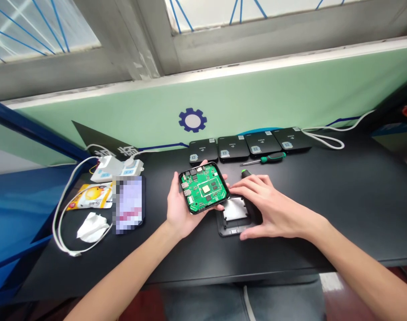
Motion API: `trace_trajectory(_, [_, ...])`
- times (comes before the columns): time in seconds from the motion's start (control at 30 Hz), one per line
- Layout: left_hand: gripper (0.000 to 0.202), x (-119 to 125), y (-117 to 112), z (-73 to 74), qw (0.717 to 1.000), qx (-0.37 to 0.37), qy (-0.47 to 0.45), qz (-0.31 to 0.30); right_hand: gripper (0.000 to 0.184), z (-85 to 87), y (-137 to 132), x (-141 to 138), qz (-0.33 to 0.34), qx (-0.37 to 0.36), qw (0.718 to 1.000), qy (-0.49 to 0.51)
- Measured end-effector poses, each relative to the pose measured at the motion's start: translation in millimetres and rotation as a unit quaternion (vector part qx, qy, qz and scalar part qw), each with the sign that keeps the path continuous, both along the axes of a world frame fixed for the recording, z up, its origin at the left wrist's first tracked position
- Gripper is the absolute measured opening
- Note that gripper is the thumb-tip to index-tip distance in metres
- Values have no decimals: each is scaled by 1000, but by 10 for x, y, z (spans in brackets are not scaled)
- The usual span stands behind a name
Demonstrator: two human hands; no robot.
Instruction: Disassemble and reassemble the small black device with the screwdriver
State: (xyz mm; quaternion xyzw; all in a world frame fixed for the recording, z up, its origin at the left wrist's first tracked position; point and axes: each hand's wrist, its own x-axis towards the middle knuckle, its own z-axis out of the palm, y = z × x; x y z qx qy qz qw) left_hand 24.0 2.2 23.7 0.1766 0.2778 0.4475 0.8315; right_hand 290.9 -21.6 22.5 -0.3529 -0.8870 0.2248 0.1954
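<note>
My hands, apart above a black table point(363, 209): my left hand point(181, 207) holds up a green circuit board point(205, 187) seated in its black casing, components facing up, while my right hand point(273, 207) lies spread, reaching toward the board's edge, over a black cover point(230, 229) lined with a silver metal plate. Beyond them, a green-handled screwdriver point(273, 157) lies before four black boxes point(250, 145) set in a row, a white cable point(323, 138) trailing from the last.
</note>
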Motion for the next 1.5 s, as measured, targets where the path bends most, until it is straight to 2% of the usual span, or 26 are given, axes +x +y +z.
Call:
trace_trajectory(0.07, [79,-8,16,2,1000,0,2,10,104,7,-3,-4,1,-12,1000,-12])
trace_trajectory(0.2, [85,-9,31,3,999,1,8,31,108,18,-8,-20,-5,-27,999,-27])
trace_trajectory(0.3, [92,-6,33,5,999,1,17,43,104,14,-5,-29,-1,-30,999,-26])
trace_trajectory(0.5, [93,-21,46,11,999,-7,9,41,83,-11,-8,-49,26,-16,999,-13])
trace_trajectory(0.63, [93,-34,55,23,999,-11,-6,35,83,-16,-44,-53,25,-26,999,28])
trace_trajectory(0.77, [93,-54,61,63,999,-14,-12,39,82,-25,-67,-37,9,-65,995,78])
trace_trajectory(0.93, [94,-71,69,98,998,-15,-30,44,81,-32,-44,-2,-41,-59,991,117])
trace_trajectory(1.1, [90,-55,74,74,997,-13,-43,59,78,-47,-9,8,-55,-68,985,148])
trace_trajectory(1.17, [90,-50,72,57,997,-20,-42,60,83,-51,4,9,-52,-74,982,164])
trace_trajectory(1.33, [92,-45,55,29,998,-40,-48,28,110,-28,19,43,-71,-96,976,183])
trace_trajectory(1.43, [89,-41,48,27,997,-38,-51,34,118,-24,8,43,-95,-166,957,217])
trace_trajectory(1.5, [88,-39,49,28,997,-37,-53,44,124,-35,2,14,-105,-220,931,273])
